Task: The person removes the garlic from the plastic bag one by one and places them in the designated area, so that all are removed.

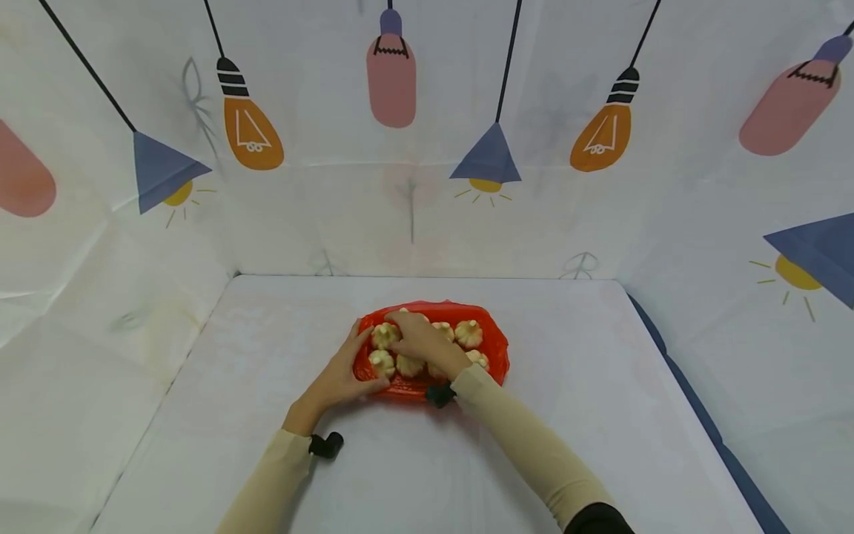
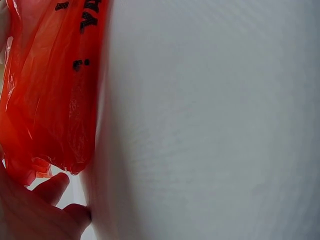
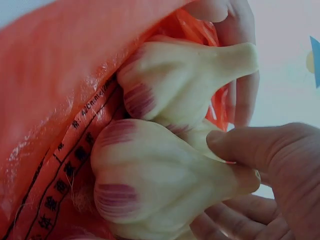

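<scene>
A red plastic bag (image 1: 497, 352) lies spread on the white table (image 1: 600, 415) with several garlic bulbs (image 1: 469, 334) on it. My right hand (image 1: 420, 340) reaches over the bulbs. In the right wrist view it (image 3: 240, 175) pinches the stem of the nearer garlic bulb (image 3: 155, 175) between thumb and fingers. A second bulb (image 3: 185, 85) lies just beyond it on the bag (image 3: 55, 90). My left hand (image 1: 343, 374) curls round the bag's left edge, and its fingers (image 3: 240, 30) show behind the far bulb. The left wrist view holds only the bag (image 2: 55, 90) and my left hand (image 2: 40, 210).
White cloth walls printed with lamps (image 1: 250, 133) close in the table at the back and both sides. A dark blue strip (image 1: 700, 415) runs along the table's right edge. Black camera mounts (image 1: 325, 443) sit at both wrists.
</scene>
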`<state>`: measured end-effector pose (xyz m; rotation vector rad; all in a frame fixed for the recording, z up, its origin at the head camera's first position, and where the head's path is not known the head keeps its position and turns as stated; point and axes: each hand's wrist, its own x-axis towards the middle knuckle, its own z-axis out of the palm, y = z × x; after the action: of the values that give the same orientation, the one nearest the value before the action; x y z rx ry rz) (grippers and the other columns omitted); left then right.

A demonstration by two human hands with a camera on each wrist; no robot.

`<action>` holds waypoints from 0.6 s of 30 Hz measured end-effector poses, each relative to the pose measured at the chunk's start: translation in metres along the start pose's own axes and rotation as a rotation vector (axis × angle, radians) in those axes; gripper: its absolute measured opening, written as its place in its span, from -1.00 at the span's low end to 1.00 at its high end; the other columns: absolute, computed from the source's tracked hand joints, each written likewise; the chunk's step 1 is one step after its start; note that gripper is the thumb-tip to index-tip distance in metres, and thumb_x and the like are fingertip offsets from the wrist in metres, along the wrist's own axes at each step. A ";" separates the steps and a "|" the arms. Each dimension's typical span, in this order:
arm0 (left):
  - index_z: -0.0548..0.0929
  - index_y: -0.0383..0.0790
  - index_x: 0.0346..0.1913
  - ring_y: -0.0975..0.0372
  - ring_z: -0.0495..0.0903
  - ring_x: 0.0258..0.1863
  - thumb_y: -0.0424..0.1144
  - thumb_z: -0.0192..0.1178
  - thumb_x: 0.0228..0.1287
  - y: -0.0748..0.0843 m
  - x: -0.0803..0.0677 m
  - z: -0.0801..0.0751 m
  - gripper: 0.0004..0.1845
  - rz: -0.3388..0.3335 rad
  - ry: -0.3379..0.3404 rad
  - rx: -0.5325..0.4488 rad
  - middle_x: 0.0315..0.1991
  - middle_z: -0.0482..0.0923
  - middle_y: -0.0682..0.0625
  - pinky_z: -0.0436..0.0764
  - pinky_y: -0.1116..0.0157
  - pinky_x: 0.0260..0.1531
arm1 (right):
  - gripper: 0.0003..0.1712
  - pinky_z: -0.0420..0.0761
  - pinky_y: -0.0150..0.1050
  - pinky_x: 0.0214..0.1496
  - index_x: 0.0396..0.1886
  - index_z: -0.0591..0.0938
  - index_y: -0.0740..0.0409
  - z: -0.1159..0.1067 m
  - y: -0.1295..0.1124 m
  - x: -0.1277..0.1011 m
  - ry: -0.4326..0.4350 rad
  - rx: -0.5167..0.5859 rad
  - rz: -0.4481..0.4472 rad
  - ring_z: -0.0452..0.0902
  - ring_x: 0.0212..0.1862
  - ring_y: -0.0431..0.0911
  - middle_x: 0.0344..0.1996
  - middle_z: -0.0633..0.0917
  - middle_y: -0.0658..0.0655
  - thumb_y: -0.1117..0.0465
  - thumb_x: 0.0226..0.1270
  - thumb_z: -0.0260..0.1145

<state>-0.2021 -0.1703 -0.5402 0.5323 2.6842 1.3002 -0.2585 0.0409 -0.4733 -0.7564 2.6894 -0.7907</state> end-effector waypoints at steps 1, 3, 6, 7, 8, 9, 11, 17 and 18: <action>0.02 -0.02 0.68 -0.12 -0.14 0.67 0.18 0.52 0.10 0.001 0.000 0.000 0.20 -0.001 -0.001 0.000 0.71 -0.35 -0.05 0.13 -0.30 0.51 | -0.40 0.59 -0.07 0.35 0.39 0.49 0.23 0.001 0.000 0.000 0.010 0.006 0.001 0.59 0.27 0.01 0.25 0.65 0.17 0.24 0.41 0.41; 0.02 -0.03 0.67 -0.12 -0.13 0.67 0.16 0.53 0.10 0.002 0.000 0.000 0.20 -0.004 -0.002 -0.003 0.71 -0.35 -0.05 0.12 -0.30 0.51 | -0.43 0.60 -0.08 0.34 0.36 0.52 0.23 0.002 -0.001 0.000 0.024 0.012 0.008 0.60 0.26 0.00 0.23 0.65 0.16 0.24 0.40 0.41; 0.02 -0.03 0.67 -0.11 -0.13 0.67 0.16 0.53 0.10 0.003 0.001 -0.001 0.20 -0.005 -0.004 0.000 0.71 -0.35 -0.05 0.12 -0.29 0.51 | -0.43 0.60 -0.08 0.34 0.36 0.52 0.23 0.004 -0.002 0.000 0.027 0.006 0.033 0.60 0.25 -0.01 0.24 0.65 0.16 0.24 0.40 0.42; 0.02 -0.04 0.67 -0.11 -0.13 0.67 0.16 0.53 0.09 0.003 0.001 -0.001 0.21 -0.003 -0.004 0.004 0.71 -0.35 -0.06 0.12 -0.29 0.51 | -0.43 0.62 -0.09 0.32 0.36 0.52 0.21 0.005 -0.002 0.000 0.022 0.005 0.044 0.61 0.23 -0.02 0.23 0.66 0.15 0.24 0.40 0.42; 0.02 -0.04 0.67 -0.11 -0.14 0.67 0.17 0.53 0.09 0.003 0.001 -0.001 0.21 -0.002 -0.004 0.007 0.71 -0.34 -0.06 0.11 -0.29 0.51 | -0.43 0.63 -0.09 0.29 0.36 0.52 0.20 0.006 -0.003 0.000 0.019 -0.006 0.051 0.62 0.20 -0.03 0.21 0.66 0.14 0.24 0.39 0.42; 0.03 -0.05 0.67 -0.12 -0.14 0.67 0.17 0.53 0.09 0.003 0.001 -0.001 0.21 -0.001 -0.003 0.009 0.71 -0.34 -0.08 0.11 -0.29 0.51 | -0.43 0.65 -0.11 0.26 0.35 0.53 0.20 0.006 -0.002 0.001 0.017 -0.015 0.054 0.63 0.17 -0.05 0.20 0.67 0.13 0.23 0.39 0.43; 0.03 -0.06 0.67 -0.12 -0.14 0.67 0.18 0.53 0.09 0.003 0.001 -0.001 0.21 -0.003 -0.004 0.015 0.71 -0.34 -0.08 0.11 -0.29 0.52 | -0.45 0.68 -0.15 0.18 0.32 0.55 0.18 0.009 -0.002 0.001 0.016 -0.025 0.055 0.64 0.07 -0.09 0.13 0.70 0.11 0.22 0.37 0.44; 0.04 -0.05 0.67 -0.12 -0.14 0.67 0.16 0.54 0.09 0.001 0.002 -0.001 0.20 -0.002 -0.001 0.020 0.71 -0.33 -0.09 0.11 -0.29 0.51 | -0.52 0.68 -0.24 -0.01 0.21 0.62 0.17 0.014 0.004 0.005 0.063 -0.046 0.016 0.60 -0.13 -0.13 -0.07 0.72 0.05 0.21 0.33 0.49; 0.04 -0.06 0.67 -0.13 -0.14 0.66 0.17 0.54 0.08 0.001 0.002 -0.001 0.21 0.001 0.000 0.020 0.71 -0.33 -0.10 0.11 -0.30 0.51 | -0.52 0.68 -0.23 0.01 0.20 0.62 0.18 0.015 0.005 0.006 0.068 -0.043 0.011 0.61 -0.10 -0.13 -0.05 0.73 0.06 0.21 0.32 0.49</action>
<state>-0.2039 -0.1694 -0.5387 0.5353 2.6997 1.2749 -0.2603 0.0350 -0.4886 -0.7366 2.7768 -0.7714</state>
